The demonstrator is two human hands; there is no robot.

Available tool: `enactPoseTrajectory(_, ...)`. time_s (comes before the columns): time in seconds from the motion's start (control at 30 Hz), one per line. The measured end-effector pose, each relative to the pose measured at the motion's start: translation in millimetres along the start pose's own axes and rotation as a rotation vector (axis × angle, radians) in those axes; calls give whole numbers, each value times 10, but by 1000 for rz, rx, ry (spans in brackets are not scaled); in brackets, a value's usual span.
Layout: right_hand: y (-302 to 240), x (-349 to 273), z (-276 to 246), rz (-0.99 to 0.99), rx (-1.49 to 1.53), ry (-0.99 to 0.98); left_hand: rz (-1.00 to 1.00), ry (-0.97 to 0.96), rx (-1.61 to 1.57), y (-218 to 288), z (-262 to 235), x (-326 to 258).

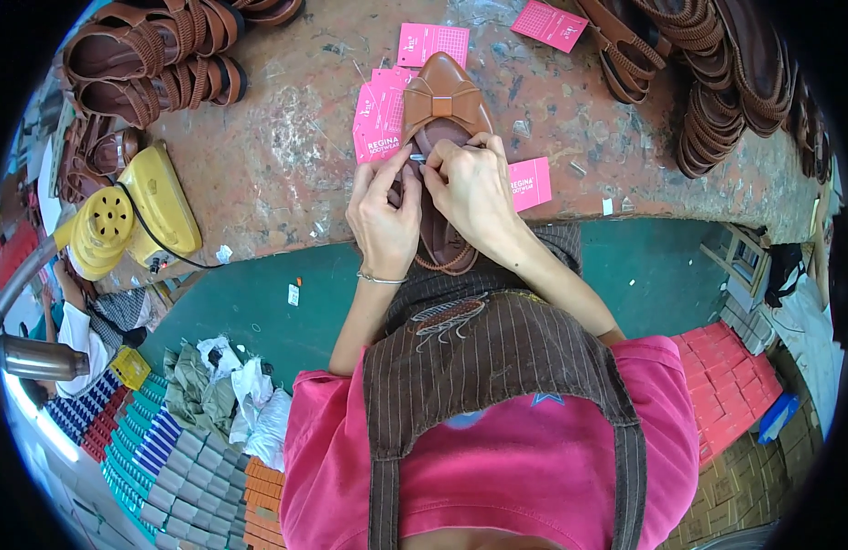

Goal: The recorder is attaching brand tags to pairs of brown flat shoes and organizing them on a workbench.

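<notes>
A brown shoe [445, 88] with a bow on its toe lies at the table's near edge, its toe pointing away from me. My left hand [385, 215] is closed at the shoe's left side, thumb and forefinger pinched by the opening. My right hand [474, 183] bends over the opening, its fingers curled and meeting the left ones. A small whitish piece [417, 158] shows between the fingertips; whether it is a buckle or a tag I cannot tell. The shoe's heel [447, 264] sticks out below my hands. Pink cards [378, 119] lie beside the toe.
Brown sandals [153, 55] stand at the far left, and more sandals [708, 82] are heaped at the far right. A yellow device [163, 206] with a black cord sits on the table's left. Stacked boxes [199, 477] fill the floor at lower left; red boxes [731, 385] are at right.
</notes>
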State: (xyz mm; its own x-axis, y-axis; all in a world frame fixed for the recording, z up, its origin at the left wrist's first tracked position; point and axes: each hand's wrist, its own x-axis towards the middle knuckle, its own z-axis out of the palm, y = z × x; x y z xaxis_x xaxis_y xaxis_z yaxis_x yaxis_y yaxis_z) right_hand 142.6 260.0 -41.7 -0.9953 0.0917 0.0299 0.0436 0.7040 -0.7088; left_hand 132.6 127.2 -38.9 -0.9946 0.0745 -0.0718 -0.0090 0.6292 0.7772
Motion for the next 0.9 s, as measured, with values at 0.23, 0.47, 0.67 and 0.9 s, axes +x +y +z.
enactPoseTrajectory(0.23, -27, 53, 30, 28, -21, -5, 207, 68, 266, -37, -42, -14)
enactPoseTrajectory(0.47, 9, 22, 7, 6, 97, 74, 197, 40, 249, -27, -85, 75)
enactPoseTrajectory(0.67, -4, -3, -12, -19, 10, 108, 174, 9, 61, -26, -53, 164)
enactPoseTrajectory(0.9, -65, -55, -707, 22, 1, -154, 464, 48, 259, 0, -65, 181)
